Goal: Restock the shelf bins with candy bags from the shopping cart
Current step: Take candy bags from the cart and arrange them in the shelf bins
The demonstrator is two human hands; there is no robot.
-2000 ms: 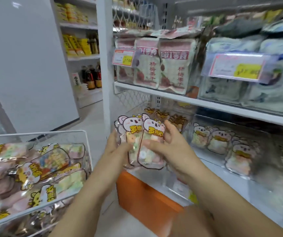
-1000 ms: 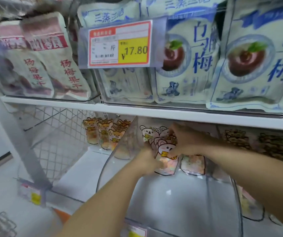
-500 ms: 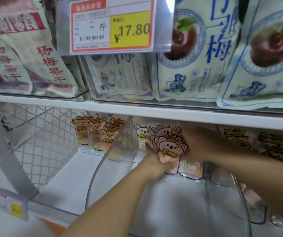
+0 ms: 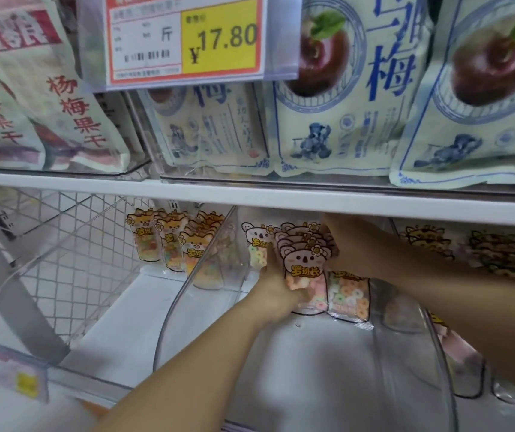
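Both my hands are deep inside a clear plastic shelf bin (image 4: 405, 353) on the lower shelf. My left hand (image 4: 276, 291) grips the lower left side of a stack of koala-printed candy bags (image 4: 304, 269) filled with pastel rings. My right hand (image 4: 340, 244) holds the stack's upper right edge, under the shelf board. The bags stand upright at the back of the bin. Another ring-candy bag (image 4: 348, 297) stands just right of the stack, and one more koala bag (image 4: 256, 244) behind on the left. The shopping cart is out of view.
Orange bear-printed candy bags (image 4: 169, 241) fill the neighbouring bin to the left. Tiger-printed bags (image 4: 493, 254) sit to the right. The white shelf board (image 4: 250, 194) hangs low over my hands, carrying plum snack bags (image 4: 343, 104) and a 17.80 price tag (image 4: 184, 39). Wire mesh (image 4: 72, 244) closes the left end.
I turned from the cart to the shelf and carried the koala candy bags into the clear bin. Since half a second ago both hands hold the stack nearly still at the back.
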